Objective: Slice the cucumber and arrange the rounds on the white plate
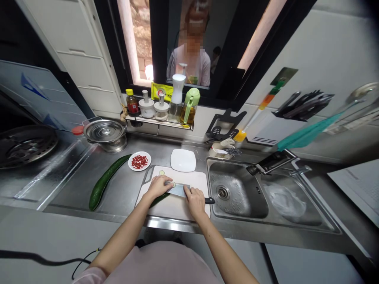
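L fingers [166, 179] hold cucumber [160, 199] v. close to knife [179, 190] gripped by R fingers [187, 191], so poss. nick if veg rolls.

Pretty simple outfit tbh: a pale, dusty pink top [174, 265], plain-looking across the rounded front. The left sleeve [92, 275] is the same pink and stops around the elbow, kinda loose at the edge; the right one's out of frame. Forearms [126, 230] are bare, and so are the left hand [160, 187] and right hand [195, 201]. Window reflection [204, 68] shows a light top too, blurry though.
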Available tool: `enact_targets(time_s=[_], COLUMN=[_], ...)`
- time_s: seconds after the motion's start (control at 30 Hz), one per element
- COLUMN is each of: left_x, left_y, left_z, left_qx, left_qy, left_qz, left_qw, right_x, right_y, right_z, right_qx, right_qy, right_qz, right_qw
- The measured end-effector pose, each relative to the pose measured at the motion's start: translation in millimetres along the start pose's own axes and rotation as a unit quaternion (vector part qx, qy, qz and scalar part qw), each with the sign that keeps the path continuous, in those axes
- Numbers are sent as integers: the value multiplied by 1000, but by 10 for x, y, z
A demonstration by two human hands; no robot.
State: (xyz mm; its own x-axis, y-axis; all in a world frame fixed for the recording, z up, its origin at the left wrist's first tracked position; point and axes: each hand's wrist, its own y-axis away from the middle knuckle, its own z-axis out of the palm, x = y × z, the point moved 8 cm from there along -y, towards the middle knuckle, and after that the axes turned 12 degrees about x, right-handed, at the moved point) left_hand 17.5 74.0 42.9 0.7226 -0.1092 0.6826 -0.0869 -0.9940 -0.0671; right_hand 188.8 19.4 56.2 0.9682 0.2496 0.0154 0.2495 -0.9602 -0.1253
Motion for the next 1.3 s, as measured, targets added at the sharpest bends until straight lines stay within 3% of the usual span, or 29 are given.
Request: enact_targets(time_s=[0.43, 0.53, 0.73, 0.83, 1.3], left_x=[8, -167, -821, -1035, -937], left_y=[7, -47, -206, -253, -530], left_z=[143, 197, 34, 31, 165], left_qx=[19, 35, 162, 149, 112], left_qy=[59, 100, 101, 43, -67], left_qz=[-25, -84, -240, -292, -236], left_qw=[998, 991, 952, 944, 963], right_x=[80, 130, 294, 358, 507], right_y=[65, 86, 185, 236, 249], right_z=[129, 148, 166, 193, 214], right_qx=[-5, -12, -35, -42, -43], right_qy=[16, 20, 29, 31, 18], right_qz=[-15, -12, 19, 32, 69], right_qw=[1000, 1000, 999, 998, 997])
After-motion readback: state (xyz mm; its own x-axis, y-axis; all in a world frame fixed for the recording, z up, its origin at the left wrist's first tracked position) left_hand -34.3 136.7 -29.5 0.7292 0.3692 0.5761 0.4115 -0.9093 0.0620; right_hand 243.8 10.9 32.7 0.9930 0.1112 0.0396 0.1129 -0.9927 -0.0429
